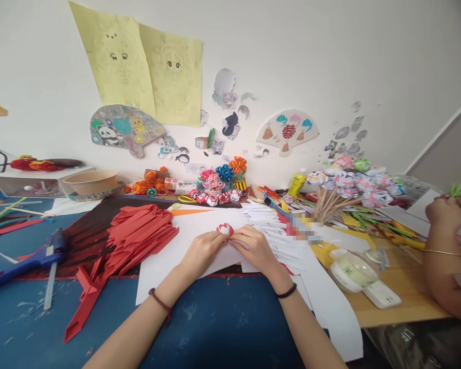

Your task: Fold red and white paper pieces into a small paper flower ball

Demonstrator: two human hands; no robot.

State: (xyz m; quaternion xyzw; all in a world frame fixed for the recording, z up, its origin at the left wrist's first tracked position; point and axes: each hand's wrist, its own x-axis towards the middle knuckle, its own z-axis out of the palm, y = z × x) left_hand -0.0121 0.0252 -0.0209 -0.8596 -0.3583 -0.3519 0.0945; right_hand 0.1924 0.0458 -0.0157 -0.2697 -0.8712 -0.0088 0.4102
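Note:
Between both hands, over white paper (157, 271), is a small red-and-white folded paper flower (225, 228). My left hand (204, 251) pinches it from the left, fingers closed. From the right my right hand (255, 248) closes its fingertips on the flower's lower part; the fingers hide its base. To the left lies a stack of folded red paper strips (138, 236). A pile of folded white paper strips (272, 230) is just right of my right hand. Behind the hands, a row of finished red-and-white paper flowers (211, 198) lies near the wall.
A blue glue gun (42, 259) lies at the left. Along the back stand a beige bowl (92, 183), a yellow bottle (297, 183) and a bunch of paper flowers on sticks (341, 184). At right are a clear round container (351, 271) and another person's hands (447, 210) holding green strips.

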